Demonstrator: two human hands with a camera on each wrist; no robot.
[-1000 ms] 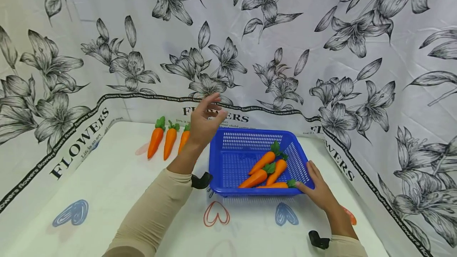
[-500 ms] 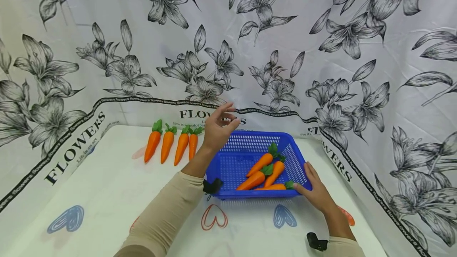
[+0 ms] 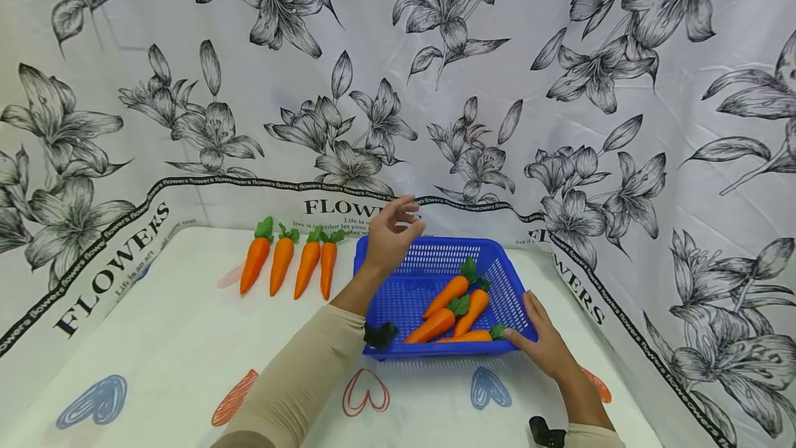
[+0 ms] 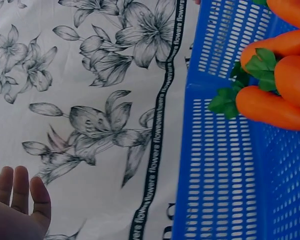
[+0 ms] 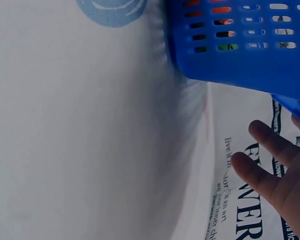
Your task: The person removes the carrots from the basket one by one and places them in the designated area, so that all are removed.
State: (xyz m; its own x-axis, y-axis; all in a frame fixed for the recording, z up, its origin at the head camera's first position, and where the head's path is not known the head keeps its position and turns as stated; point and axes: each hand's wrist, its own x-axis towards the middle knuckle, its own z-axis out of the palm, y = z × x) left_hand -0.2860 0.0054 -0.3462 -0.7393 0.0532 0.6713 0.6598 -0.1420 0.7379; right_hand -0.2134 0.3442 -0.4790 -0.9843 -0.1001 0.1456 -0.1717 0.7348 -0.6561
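Note:
A blue plastic basket [image 3: 438, 349] with slotted walls stands on the table. Inside, several orange carrots [image 3: 438, 324] with green leafy tops lie toward its front right. My left hand [image 3: 390, 240] hovers over the basket's back left part in the head view, fingers loosely bent and holding nothing. At the basket's front right corner is my right hand [image 3: 547, 344], its thumb at the front rim and its fingers along the right side. The right wrist view shows fingers [image 5: 257, 175] stretched out beside the blue wall.
Several more carrots [image 3: 307, 270] lie in a row on the white table [image 3: 168, 337], left of the basket, tops toward the back. A flower-printed cloth [image 3: 298, 102] rises behind the table and along both sides. Heart drawings mark the table's surface.
My left hand has moved right, from beside the row of carrots to above the basket, uncovering the row. The right hand stays at the basket's corner. The head view has shifted slightly.

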